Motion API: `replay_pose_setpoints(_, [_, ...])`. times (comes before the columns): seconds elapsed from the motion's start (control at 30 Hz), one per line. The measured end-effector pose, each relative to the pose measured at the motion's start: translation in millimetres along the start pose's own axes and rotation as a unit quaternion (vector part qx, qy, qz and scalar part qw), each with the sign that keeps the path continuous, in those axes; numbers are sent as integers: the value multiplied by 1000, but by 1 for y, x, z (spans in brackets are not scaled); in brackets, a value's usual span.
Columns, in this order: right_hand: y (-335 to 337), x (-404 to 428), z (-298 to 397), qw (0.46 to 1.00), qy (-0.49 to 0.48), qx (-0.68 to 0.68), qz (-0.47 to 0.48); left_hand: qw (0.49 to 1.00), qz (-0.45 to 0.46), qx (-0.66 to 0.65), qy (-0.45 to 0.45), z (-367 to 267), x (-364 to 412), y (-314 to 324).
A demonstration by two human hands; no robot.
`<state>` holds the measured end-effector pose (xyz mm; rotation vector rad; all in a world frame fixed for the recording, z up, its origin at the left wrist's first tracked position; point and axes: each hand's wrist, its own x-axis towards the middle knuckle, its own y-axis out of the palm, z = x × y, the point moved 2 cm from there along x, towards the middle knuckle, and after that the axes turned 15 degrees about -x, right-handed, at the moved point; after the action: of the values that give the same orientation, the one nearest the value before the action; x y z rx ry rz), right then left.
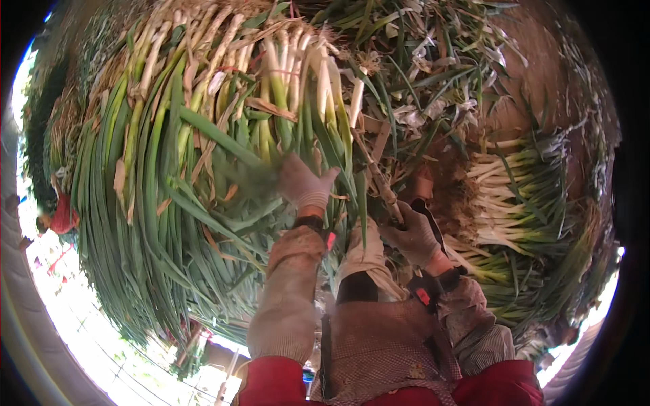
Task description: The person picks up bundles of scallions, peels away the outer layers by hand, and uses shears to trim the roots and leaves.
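My left hand [306, 183], in a pale glove, is over the green leaves of a big heap of long-stemmed green onions [147, 152]. Its thumb stands out to the right; its fingers are blurred beside a smeared green leaf, so any hold on it is unclear. The gloved right hand [412, 234] is closed round the lower end of a thin brown stalk or stick [378, 177], which slants up and left. White stems bound with a red tie [287, 72] lie above my left hand. A single white-stemmed onion [357, 99] with roots lies near the stick's upper end.
Onions with white stems [500, 195] are piled on the right, roots towards me. Loose leaves and pale peelings [421, 109] litter the brown ground at the top right. My trouser leg [363, 254] is between my arms. A red object [63, 215] shows at the far left.
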<state>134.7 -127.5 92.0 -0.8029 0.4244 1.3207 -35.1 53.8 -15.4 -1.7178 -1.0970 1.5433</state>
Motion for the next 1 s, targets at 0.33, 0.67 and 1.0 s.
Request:
replay_pose_setpoints(0.33, [13, 10, -47, 995, 87, 1, 43, 996, 39, 32, -78, -18, -28, 71])
replay_pose_setpoints(0.67, [-13, 20, -66, 989, 79, 101, 72, 997, 65, -19, -26, 11, -23, 76])
replay_pose_setpoints(1.0, [-17, 1, -79, 989, 36, 83, 116, 973, 211, 84, 41, 32, -125, 56])
